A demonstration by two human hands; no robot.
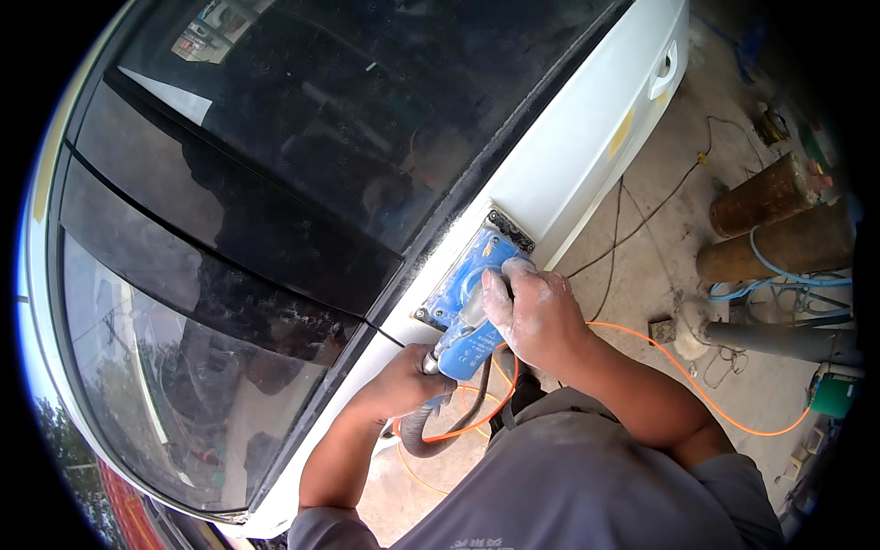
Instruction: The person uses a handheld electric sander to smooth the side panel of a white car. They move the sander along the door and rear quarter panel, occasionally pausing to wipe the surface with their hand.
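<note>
A blue rectangular sander [451,291] with a dark pad edge lies against the white door panel [541,174] of a car, just below the window line. My right hand [539,316], dusted with white powder, is closed around the top of its body. Lower down, my left hand [403,383] wraps the rear end, where a metal fitting shows beside the thumb. From that end a grey ribbed hose [417,438] hangs down. A thin orange hose [678,368] loops beneath my hands and runs off to the right. The face of the pad is hidden against the panel.
Dark, dusty car windows [302,119] fill the left side. A white door handle [665,71] projects at the upper right. On the concrete floor to the right lie rusty cylinders [765,197], blue hoses [779,280], a grey pipe [779,341] and a dark cable [674,192].
</note>
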